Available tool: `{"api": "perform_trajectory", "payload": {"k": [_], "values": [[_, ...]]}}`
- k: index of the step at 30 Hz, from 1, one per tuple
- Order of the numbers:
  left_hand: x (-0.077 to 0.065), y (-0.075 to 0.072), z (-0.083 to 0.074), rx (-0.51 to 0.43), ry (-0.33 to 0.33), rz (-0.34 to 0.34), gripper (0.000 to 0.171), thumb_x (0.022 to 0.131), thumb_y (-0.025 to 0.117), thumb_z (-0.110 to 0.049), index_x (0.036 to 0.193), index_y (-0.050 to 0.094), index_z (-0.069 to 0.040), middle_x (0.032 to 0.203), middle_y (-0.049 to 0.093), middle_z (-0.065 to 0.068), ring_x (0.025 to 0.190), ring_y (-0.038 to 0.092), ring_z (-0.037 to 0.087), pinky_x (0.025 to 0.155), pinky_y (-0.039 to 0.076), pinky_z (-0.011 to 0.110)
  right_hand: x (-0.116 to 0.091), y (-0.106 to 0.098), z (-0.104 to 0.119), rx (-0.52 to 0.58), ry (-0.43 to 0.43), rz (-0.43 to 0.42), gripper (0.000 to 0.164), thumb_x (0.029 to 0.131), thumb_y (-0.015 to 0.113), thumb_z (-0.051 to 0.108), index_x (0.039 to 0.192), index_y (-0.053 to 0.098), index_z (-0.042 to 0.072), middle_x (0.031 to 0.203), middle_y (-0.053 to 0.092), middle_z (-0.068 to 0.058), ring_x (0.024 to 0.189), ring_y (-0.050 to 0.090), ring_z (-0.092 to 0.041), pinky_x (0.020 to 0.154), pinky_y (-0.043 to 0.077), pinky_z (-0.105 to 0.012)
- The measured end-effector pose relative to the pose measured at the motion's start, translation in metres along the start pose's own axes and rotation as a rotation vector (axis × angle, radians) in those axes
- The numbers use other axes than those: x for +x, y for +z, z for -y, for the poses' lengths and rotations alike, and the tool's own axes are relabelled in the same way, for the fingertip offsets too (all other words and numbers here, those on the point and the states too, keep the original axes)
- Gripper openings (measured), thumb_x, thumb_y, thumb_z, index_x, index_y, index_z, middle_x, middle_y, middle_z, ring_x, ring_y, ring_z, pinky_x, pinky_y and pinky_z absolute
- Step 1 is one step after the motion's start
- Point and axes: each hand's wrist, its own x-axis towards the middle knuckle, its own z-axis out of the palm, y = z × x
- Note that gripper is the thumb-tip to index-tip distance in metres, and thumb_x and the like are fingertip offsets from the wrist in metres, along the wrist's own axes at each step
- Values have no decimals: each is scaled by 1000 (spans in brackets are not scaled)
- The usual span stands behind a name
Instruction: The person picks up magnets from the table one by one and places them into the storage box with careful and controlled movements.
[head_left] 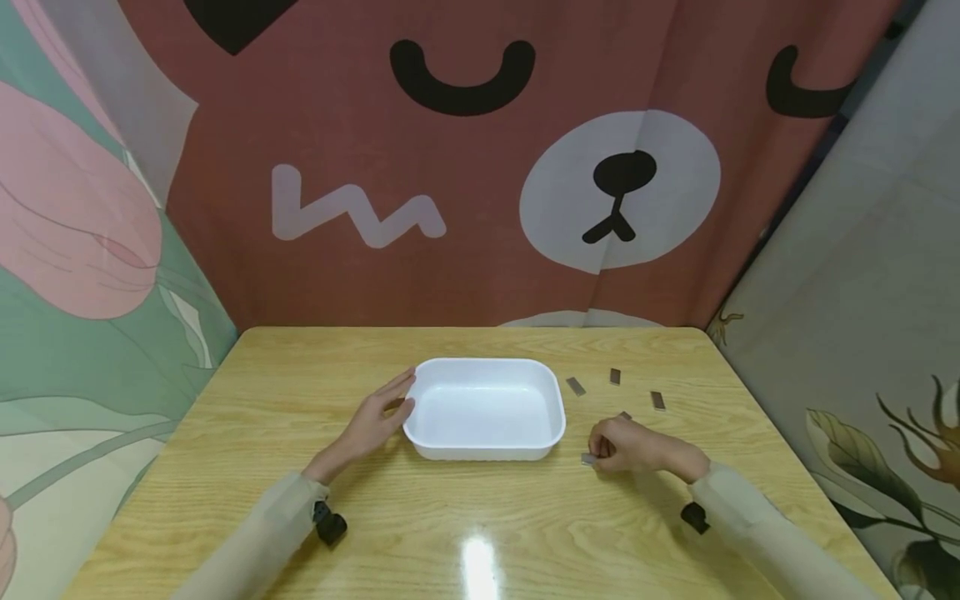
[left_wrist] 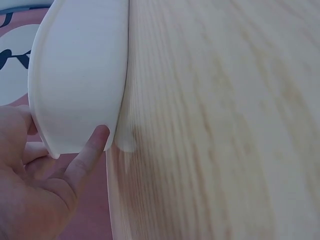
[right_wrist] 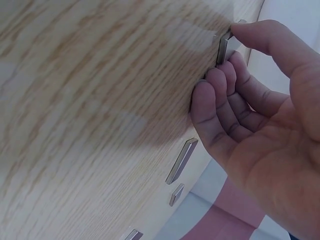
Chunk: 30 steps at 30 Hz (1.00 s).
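Observation:
A white rectangular plastic tray (head_left: 483,451) stands on the wooden table. My left hand (head_left: 375,421) is at its left end, fingers fairly straight; in the left wrist view one fingertip (left_wrist: 102,132) presses the outer wall of the tray (left_wrist: 82,75) and another finger is by the rim. To the right of the tray, my right hand (head_left: 626,445) is down at the tabletop, pinching a small flat metal piece (head_left: 587,458). From the right wrist, that metal piece (right_wrist: 223,50) appears between thumb and fingertips, with the other fingers curled beside it.
More small rectangular metal pieces lie right of the tray: one by its rim (head_left: 575,386), one farther back (head_left: 615,377), one to the right (head_left: 657,401), one partly behind my right hand (head_left: 625,415). Printed curtains (head_left: 450,283) enclose the table (head_left: 315,367).

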Motion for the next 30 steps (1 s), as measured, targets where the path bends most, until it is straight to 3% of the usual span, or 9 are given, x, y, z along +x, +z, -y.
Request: {"api": "perform_trajectory", "payload": {"k": [4,7,15,21,26,30], "values": [[0,0,-2,-11,-11,10,48,101,54,0,143,37,15,153,30,31,129,46,46,99,53,45,0,0,1,7,1,6,11,90,72,9,81,66,12,73,60,9,63,54,-3,55,51,-19],[0,2,5,-15,-13,15,49,102,53,-4,145,36,13,154,28,30,126,50,45,98,54,43,0,0,0,11,0,8,11,90,72,10,81,66,11,73,60,9,63,54,-3,55,51,-19],[0,3,7,-26,-30,17,50,103,53,-6,145,35,13,156,26,29,132,44,44,99,53,38,-3,2,0,41,-2,-11,9,87,74,3,84,66,7,77,61,6,67,54,-2,56,53,-20],[0,3,10,-18,-48,22,51,103,53,-7,146,34,12,158,26,23,136,39,42,101,52,36,-7,3,-2,94,-17,-41,9,87,76,7,89,67,7,84,66,4,73,60,-5,62,56,-21],[0,3,10,-13,-43,14,50,103,53,-7,146,35,12,157,27,24,134,41,42,99,54,36,-10,4,-7,116,-83,-91,9,85,78,7,90,70,7,83,68,3,74,63,-7,63,59,-23],[0,4,8,-15,-35,-4,49,102,55,-5,144,38,12,155,29,26,138,36,42,97,55,37,-10,6,-10,120,-141,-122,10,84,79,4,89,71,6,82,69,2,73,63,-7,61,60,-24]]}}
